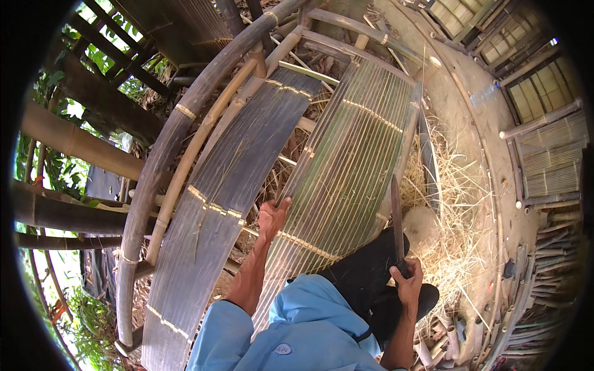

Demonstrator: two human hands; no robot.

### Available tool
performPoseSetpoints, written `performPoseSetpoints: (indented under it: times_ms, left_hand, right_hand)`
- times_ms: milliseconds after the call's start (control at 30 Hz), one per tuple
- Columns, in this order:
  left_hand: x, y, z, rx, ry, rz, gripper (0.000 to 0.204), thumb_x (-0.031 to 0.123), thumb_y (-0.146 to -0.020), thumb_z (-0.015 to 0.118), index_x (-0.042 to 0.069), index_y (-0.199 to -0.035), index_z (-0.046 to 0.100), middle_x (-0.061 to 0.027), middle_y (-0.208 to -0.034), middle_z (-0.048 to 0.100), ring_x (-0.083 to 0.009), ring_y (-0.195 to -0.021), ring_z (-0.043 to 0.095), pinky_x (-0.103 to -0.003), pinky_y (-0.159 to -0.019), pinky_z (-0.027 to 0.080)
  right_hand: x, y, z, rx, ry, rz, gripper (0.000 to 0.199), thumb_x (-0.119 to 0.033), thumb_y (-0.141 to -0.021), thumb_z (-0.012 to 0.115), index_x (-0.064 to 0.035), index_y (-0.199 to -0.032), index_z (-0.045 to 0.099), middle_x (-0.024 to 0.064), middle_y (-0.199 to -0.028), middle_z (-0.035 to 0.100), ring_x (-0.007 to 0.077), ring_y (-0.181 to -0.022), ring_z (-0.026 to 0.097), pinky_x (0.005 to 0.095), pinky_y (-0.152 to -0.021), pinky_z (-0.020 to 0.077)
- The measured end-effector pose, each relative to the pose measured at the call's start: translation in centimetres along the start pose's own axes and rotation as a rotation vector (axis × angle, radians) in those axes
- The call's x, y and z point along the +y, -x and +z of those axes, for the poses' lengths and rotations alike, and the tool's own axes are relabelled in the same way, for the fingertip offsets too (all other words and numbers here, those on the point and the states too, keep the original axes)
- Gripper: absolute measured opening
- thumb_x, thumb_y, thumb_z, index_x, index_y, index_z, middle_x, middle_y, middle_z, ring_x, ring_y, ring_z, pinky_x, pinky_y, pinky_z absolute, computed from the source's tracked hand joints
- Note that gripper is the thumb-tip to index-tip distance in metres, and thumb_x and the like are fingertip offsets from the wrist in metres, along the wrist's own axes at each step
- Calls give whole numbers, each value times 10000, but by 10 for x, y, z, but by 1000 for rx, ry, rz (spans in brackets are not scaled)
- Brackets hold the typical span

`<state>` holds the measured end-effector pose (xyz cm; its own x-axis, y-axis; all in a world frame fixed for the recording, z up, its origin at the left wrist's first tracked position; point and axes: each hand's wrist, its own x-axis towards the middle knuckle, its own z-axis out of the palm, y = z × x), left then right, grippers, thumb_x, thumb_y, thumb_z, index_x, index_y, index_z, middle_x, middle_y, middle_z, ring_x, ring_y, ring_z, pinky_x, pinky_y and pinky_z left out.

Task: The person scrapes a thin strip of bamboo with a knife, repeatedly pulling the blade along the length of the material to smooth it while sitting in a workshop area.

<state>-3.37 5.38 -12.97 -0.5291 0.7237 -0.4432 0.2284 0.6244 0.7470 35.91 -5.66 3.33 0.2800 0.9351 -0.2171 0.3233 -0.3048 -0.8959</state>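
My right hand [408, 281] is closed round the dark handle of a long knife [396, 216]. Its blade points away from me, above my dark-trousered knee. My left hand [274, 217] grips the left edge of a greenish panel of narrow bamboo slats [352, 154], with the thumb along that edge. Pale lashings cross the slats in rows. To the left lies a greyer slatted panel [229, 148], tied the same way, with a gap between the two. My fingers beneath the panel's edge are partly hidden.
A bamboo pole frame [179, 114] curves round the left and far sides. Pale shavings [458, 229] litter the earth at the right. A clear plastic bottle [484, 94] lies farther off. Cut bamboo pieces [550, 266] are stacked at the far right, below woven panels [549, 157].
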Motion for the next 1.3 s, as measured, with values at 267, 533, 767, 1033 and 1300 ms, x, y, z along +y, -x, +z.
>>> performPoseSetpoints:
  times_ms: [267, 533, 767, 1033, 1300]
  left_hand:
    - [1, -18, -14, -174, 67, 197, 739, 404, -765, 865, -116, -1216, 594, -261, -940, 699, -371, -966, 686, -445, -863, 527]
    - [21, 21, -2, 58, -90, 561, 511, 203, -816, 788, 35, -1227, 536, -249, -1081, 598, -445, -995, 580, -532, -857, 456]
    - [30, 19, 4, 344, -592, 929, 248, 192, -847, 699, 43, -1041, 659, -179, -1006, 571, -361, -968, 548, -489, -828, 439]
    - [35, 10, 6, 175, -436, 802, 266, 129, -794, 652, 2, -1027, 640, -232, -919, 647, -421, -894, 619, -539, -783, 502]
    - [44, 12, 11, 158, -407, 768, 204, 131, -832, 648, 2, -983, 602, -227, -953, 602, -448, -856, 616, -547, -731, 502]
  right_hand:
    - [23, 10, -8, -21, 23, 106, 363, -97, -818, 848, -30, -1046, 573, 12, -832, 613, 93, -738, 567, 257, -674, 497]
    - [17, 15, -8, 71, 14, 147, 442, -164, -729, 917, -35, -990, 584, 7, -846, 605, 110, -782, 552, 273, -740, 469]
    - [23, 21, -14, 93, 6, 144, 461, -173, -737, 917, -33, -1014, 576, 25, -872, 617, 120, -800, 562, 285, -752, 472]
    - [32, 23, -16, 119, -38, 145, 446, -161, -753, 907, -33, -1018, 572, 24, -876, 627, 114, -802, 568, 282, -742, 478]
    - [34, 22, -20, 133, -79, 146, 404, -111, -771, 886, -42, -1006, 565, 18, -866, 630, 99, -796, 568, 275, -745, 474]
